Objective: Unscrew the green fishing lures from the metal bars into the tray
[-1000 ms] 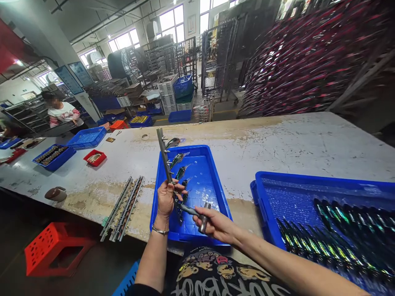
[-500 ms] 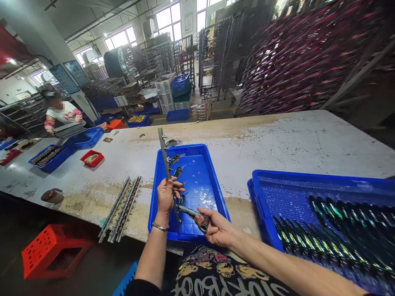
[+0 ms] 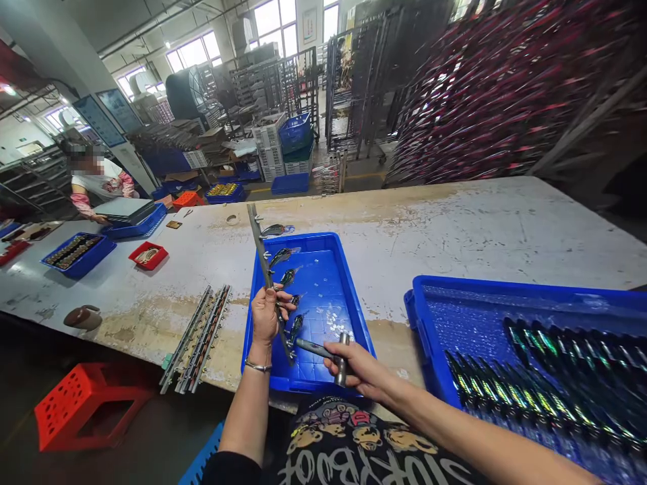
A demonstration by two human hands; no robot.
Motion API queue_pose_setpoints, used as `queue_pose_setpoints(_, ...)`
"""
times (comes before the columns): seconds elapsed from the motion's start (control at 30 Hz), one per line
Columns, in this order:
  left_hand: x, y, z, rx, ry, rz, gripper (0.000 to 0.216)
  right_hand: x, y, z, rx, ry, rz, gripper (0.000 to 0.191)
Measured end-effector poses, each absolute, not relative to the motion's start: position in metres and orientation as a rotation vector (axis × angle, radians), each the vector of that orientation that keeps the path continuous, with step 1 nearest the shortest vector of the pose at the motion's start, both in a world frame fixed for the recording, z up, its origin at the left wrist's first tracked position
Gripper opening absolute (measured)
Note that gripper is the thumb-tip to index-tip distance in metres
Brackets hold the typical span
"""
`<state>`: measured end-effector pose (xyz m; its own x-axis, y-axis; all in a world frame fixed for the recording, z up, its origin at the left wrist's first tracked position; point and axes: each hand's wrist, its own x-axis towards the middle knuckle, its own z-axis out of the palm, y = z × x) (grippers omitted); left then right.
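My left hand [image 3: 264,318] is closed around a long grey bar [image 3: 260,246] with small clips along it, tilted over a blue tray [image 3: 323,283]. Several dark, glossy fishing lures [image 3: 281,256] with clear lips hang from its right side. In my right hand [image 3: 361,367] is a hammer [image 3: 316,348], gripped near its metal head. The hammer's handle end points left, close to the lowest lure [image 3: 296,328] on the bar; whether it touches the lure I cannot tell. Small clear scraps [image 3: 333,323] lie on the tray's bottom.
On the right, a large blue bin [image 3: 429,337] holds rows of shiny dark lures [image 3: 550,404]. Clip bars [image 3: 202,343] lie on the table left of the tray. Farther left are a brown mug [image 3: 82,317], a red box [image 3: 148,256] and a co-worker [image 3: 101,182] holding flat boards [image 3: 124,210].
The bar's top has swung slightly left. My right hand has turned the hammer, so its head now stands more upright. The co-worker's boards have shifted toward the blue tray beside them.
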<state>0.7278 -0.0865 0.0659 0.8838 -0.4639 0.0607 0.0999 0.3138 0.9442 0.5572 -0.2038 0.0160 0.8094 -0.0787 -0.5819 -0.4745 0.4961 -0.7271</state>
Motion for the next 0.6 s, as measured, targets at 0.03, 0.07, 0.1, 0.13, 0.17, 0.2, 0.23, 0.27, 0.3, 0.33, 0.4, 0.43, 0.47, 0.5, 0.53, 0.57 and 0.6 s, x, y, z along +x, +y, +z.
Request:
queue_pose_setpoints(0.03, 0.728, -0.086, 0.068, 1.192, -0.355, -0.370, 0.056, 0.556, -0.201, 0.013, -0.903, 0.696, 0.318, 0.023)
queue_pose_setpoints(0.07, 0.728, -0.085, 0.070, 1.184, -0.361, -0.359, 0.056, 0.556, -0.199, 0.010, -0.789, 0.766, 0.367, 0.025)
queue_pose_setpoints(0.1, 0.728, -0.085, 0.071, 1.175, -0.365, -0.349, 0.055, 0.556, -0.197, 0.007, -0.696, 0.818, 0.399, 0.026)
queue_pose_setpoints(0.13, 0.727, -0.085, 0.073, 1.165, -0.367, -0.341, 0.055, 0.557, -0.195, 0.005, -0.623, 0.851, 0.421, 0.026)
queue_pose_setpoints(0.17, 0.727, -0.085, 0.074, 1.153, -0.368, -0.336, 0.055, 0.558, -0.194, 0.003, -0.575, 0.868, 0.446, 0.026)
queue_pose_setpoints(0.2, 0.726, -0.086, 0.075, 1.143, -0.367, -0.337, 0.055, 0.559, -0.193, 0.001, -0.568, 0.861, 0.464, 0.027)
queue_pose_setpoints(0.23, 0.725, -0.086, 0.076, 1.136, -0.365, -0.339, 0.055, 0.559, -0.192, -0.001, -0.621, 0.820, 0.460, 0.026)
queue_pose_setpoints(0.27, 0.725, -0.087, 0.076, 1.134, -0.361, -0.350, 0.055, 0.560, -0.192, -0.003, -0.736, 0.746, 0.437, 0.024)
queue_pose_setpoints(0.3, 0.725, -0.088, 0.077, 1.137, -0.357, -0.367, 0.056, 0.559, -0.193, -0.005, -0.892, 0.646, 0.407, 0.020)
queue_pose_setpoints(0.33, 0.726, -0.090, 0.076, 1.144, -0.352, -0.391, 0.057, 0.559, -0.194, -0.006, -1.071, 0.533, 0.370, 0.019)
queue_pose_setpoints(0.4, 0.731, -0.093, 0.076, 1.169, -0.335, -0.447, 0.058, 0.557, -0.200, -0.005, -1.473, 0.278, 0.295, 0.025)
queue_pose_setpoints(0.43, 0.734, -0.095, 0.075, 1.187, -0.316, -0.472, 0.059, 0.556, -0.204, -0.003, -1.682, 0.133, 0.260, 0.029)
queue_pose_setpoints(0.47, 0.738, -0.098, 0.074, 1.210, -0.287, -0.492, 0.059, 0.556, -0.210, 0.000, -1.885, -0.026, 0.222, 0.032)
queue_pose_setpoints(0.5, 0.743, -0.100, 0.072, 1.237, -0.249, -0.505, 0.059, 0.556, -0.215, 0.004, -2.068, -0.195, 0.177, 0.034)
queue_pose_setpoints(0.53, 0.747, -0.101, 0.071, 1.265, -0.206, -0.515, 0.058, 0.556, -0.220, 0.008, -2.213, -0.356, 0.131, 0.036)
queue_pose_setpoints(0.57, 0.751, -0.102, 0.069, 1.289, -0.160, -0.515, 0.058, 0.557, -0.225, 0.012, -2.296, -0.469, 0.100, 0.038)
queue_pose_setpoints(0.6, 0.754, -0.102, 0.068, 1.305, -0.119, -0.506, 0.057, 0.557, -0.228, 0.015, -2.309, -0.497, 0.089, 0.040)
